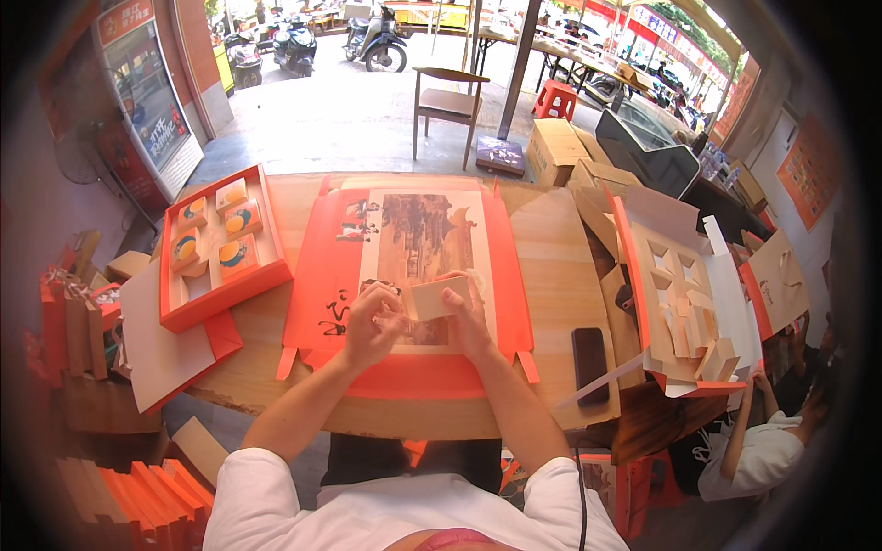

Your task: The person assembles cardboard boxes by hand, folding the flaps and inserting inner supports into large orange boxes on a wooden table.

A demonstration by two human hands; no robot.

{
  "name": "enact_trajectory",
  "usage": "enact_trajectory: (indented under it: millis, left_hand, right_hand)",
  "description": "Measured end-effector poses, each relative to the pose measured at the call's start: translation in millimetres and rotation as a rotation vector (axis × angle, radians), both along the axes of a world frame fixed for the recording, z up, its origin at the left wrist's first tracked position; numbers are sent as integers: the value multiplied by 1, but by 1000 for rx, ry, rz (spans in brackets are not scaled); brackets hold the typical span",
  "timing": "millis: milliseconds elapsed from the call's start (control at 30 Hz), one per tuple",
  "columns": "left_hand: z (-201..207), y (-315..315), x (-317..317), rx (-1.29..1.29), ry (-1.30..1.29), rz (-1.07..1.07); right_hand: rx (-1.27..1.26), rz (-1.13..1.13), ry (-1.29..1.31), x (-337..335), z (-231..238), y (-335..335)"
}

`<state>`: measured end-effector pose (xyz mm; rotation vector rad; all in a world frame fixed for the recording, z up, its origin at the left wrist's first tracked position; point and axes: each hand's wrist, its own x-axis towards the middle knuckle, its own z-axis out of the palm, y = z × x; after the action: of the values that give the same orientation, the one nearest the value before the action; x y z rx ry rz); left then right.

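Observation:
Over the middle of the table I hold a small tan cardboard box (437,299). My right hand (469,320) grips its right end, the thumb lying across the near face. At the box's left end my left hand (373,323) is closed, its bent fingers pinching by the end flap; the fingertips are partly hidden. Beneath both hands lies a flat orange sheet (423,378) with side tabs and a brown printed picture of a building. To the left, an open orange gift box (225,301) holds several small boxes with round blue-and-orange prints in its compartments.
A dark phone (590,365) lies on the table's right side. Further right, an open carton (684,317) holds cardboard inserts, and a person (758,450) in white reaches toward it. Folded orange cartons (152,496) are stacked at lower left. A wooden chair (448,106) stands beyond the table.

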<state>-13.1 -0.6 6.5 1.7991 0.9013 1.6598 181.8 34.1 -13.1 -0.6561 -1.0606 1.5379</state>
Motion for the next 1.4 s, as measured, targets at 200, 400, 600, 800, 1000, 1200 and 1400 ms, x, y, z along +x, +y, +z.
enact_trajectory:
  millis: [200, 400, 600, 800, 1000, 1200, 1400]
  left_hand:
    - [0, 3, 7, 37, 23, 118]
    - [-11, 8, -6, -287, -278, 99]
    - [-7, 8, -6, -223, -379, 60]
    - [-4, 11, -3, -654, -798, -242]
    - [16, 2, 5, -926, -632, -458]
    - [-15, 17, -12, -747, -407, -162]
    - [-14, 2, 2, -122, -113, 46]
  right_hand:
    - [107, -114, -87, 1, 4, -5]
    - [280, -218, -264, -13, -7, 1]
    - [168, -112, -309, 0, -9, 2]
    - [61, 316, 211, 0, -3, -3]
    - [298, 304, -167, -7, 15, -17]
    - [364, 2, -128, -2, 10, -11]
    - [866, -665, -708, -12, 25, -13]
